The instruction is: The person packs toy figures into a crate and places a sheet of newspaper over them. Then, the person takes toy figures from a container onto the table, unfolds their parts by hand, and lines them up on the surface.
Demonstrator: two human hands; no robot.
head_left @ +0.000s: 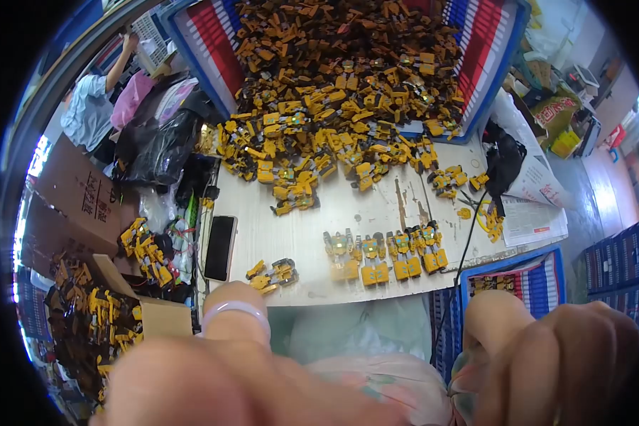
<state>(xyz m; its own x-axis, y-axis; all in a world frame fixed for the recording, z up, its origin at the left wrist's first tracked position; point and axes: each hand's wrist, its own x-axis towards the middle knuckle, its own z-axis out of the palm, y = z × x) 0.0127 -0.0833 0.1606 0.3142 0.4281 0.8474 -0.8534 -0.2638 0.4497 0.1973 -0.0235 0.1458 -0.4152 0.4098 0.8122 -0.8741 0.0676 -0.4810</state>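
One yellow toy figure [271,275] is seen lying roughly crosswise on the white table [312,231], just past the pale bracelet [236,308], so the left hand [206,383] looks nearer than the right hand [564,358]. Four more toys [406,267] are lined up to its right. Both hands are blurred near the lens, right one kinda curled; how open, or what's held, can't be told.

A scuffed white worktable [298,241] is carrying a blue-rimmed crate [505,50], heaped toy robots [295,167], a robot row [406,264], a single robot [282,272], a smartphone [221,248] and newspapers [522,220].
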